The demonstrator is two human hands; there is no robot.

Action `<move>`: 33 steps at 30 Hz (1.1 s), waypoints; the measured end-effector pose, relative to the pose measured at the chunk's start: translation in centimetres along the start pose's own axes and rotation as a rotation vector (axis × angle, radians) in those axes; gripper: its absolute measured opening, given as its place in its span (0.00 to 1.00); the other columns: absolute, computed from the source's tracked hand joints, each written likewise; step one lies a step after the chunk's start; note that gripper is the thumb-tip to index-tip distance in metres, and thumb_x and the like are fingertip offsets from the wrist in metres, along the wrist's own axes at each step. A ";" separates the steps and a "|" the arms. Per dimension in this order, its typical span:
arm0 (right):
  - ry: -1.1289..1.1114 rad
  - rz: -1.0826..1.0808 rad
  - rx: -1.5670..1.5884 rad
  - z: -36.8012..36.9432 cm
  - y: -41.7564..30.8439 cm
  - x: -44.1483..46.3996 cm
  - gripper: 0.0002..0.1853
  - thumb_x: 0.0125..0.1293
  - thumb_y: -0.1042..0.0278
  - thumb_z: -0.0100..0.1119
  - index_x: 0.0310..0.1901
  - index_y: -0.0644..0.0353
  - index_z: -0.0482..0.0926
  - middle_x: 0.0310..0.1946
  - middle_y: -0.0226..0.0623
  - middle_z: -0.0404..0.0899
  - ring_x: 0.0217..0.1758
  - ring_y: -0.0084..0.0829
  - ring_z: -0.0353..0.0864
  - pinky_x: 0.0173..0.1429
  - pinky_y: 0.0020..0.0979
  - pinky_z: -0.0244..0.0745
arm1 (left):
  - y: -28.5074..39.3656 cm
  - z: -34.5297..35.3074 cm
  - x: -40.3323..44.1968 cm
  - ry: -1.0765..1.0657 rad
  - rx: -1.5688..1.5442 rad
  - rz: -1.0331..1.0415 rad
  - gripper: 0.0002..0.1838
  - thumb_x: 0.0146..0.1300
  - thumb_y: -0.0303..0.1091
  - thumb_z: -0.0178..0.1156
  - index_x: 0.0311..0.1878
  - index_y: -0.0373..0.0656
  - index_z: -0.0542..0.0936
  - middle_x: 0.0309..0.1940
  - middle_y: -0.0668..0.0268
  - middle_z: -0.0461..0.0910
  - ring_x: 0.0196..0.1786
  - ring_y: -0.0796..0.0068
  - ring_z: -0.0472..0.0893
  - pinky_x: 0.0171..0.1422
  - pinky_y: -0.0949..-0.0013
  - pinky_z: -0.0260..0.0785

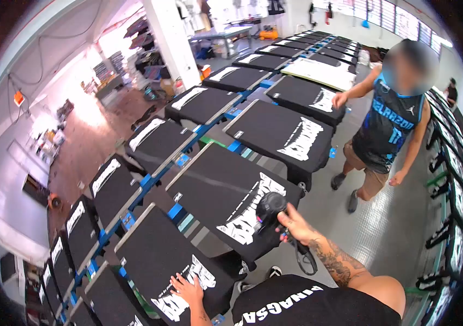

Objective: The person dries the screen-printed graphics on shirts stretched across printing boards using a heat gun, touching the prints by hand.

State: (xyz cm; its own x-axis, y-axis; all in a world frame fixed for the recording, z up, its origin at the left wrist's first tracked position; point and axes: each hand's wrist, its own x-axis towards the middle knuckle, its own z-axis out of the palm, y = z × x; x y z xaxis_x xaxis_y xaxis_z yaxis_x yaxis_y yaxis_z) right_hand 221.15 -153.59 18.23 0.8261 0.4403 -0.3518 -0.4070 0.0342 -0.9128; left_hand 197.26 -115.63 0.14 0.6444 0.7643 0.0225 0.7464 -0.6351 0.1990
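Black device (271, 205) held in right fingers (287, 218), left fingers (179, 283) wide on shirt (160, 247), person (392, 130) in aisle (386, 217)

A black handheld device (271, 205) with a looped cord (308, 262) is over one white-printed black shirt (218, 187); a matching shirt (160, 244) lies flat, nearer left.

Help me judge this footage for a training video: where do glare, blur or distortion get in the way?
Head view: wide-angle distortion curves the outer rows, with black corners; daylight glares on the brown floor; the grey floor has a glossy highlight; a blur patch covers the co-worker's head; the left hand and the white print beneath it read fairly clearly.
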 end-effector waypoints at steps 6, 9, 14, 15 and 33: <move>-0.153 0.056 0.010 5.2 -0.9 -1.8 0.36 0.76 0.42 0.48 0.77 0.50 0.50 0.51 0.38 0.73 0.25 0.20 0.75 0.25 0.24 0.75 | -0.4 0.1 0.4 -0.065 0.116 -0.010 0.44 0.70 0.61 0.51 0.77 0.39 0.56 0.79 0.47 0.50 0.81 0.48 0.48 0.76 0.26 0.36; -0.149 -0.002 -0.047 5.5 -0.9 -1.5 0.38 0.75 0.39 0.49 0.77 0.52 0.50 0.43 0.39 0.75 0.25 0.20 0.75 0.26 0.24 0.75 | -1.9 2.0 0.8 0.076 0.140 0.146 0.46 0.66 0.70 0.50 0.76 0.43 0.60 0.77 0.48 0.57 0.79 0.45 0.55 0.69 0.20 0.46; 0.160 -0.170 -0.343 6.8 -1.9 -2.2 0.51 0.68 0.28 0.51 0.78 0.56 0.43 0.40 0.46 0.79 0.23 0.24 0.76 0.26 0.28 0.75 | -1.4 2.0 -0.2 0.250 0.289 0.331 0.45 0.67 0.71 0.48 0.72 0.40 0.66 0.73 0.45 0.63 0.74 0.42 0.63 0.65 0.25 0.57; 0.188 -0.188 -0.379 7.1 -1.5 -2.2 0.52 0.68 0.27 0.51 0.78 0.56 0.43 0.39 0.46 0.79 0.23 0.24 0.76 0.26 0.28 0.74 | -1.4 1.8 -0.3 0.278 0.304 0.345 0.45 0.67 0.71 0.48 0.72 0.39 0.67 0.72 0.45 0.63 0.73 0.42 0.64 0.65 0.26 0.58; -0.079 0.033 -0.163 18.0 2.2 -0.9 0.37 0.74 0.43 0.55 0.76 0.44 0.50 0.37 0.38 0.75 0.24 0.22 0.74 0.26 0.25 0.75 | -1.0 -0.4 -0.1 -0.013 -0.139 0.234 0.47 0.65 0.63 0.53 0.75 0.32 0.60 0.78 0.42 0.51 0.81 0.44 0.47 0.77 0.27 0.29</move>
State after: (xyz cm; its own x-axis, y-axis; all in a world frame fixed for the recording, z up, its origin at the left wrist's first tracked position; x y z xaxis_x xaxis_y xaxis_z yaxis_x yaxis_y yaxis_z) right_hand 212.46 -137.78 20.27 0.7776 0.5082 -0.3703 -0.3592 -0.1244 -0.9249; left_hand 196.39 -114.99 0.30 0.7995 0.5964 0.0714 0.5474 -0.7724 0.3221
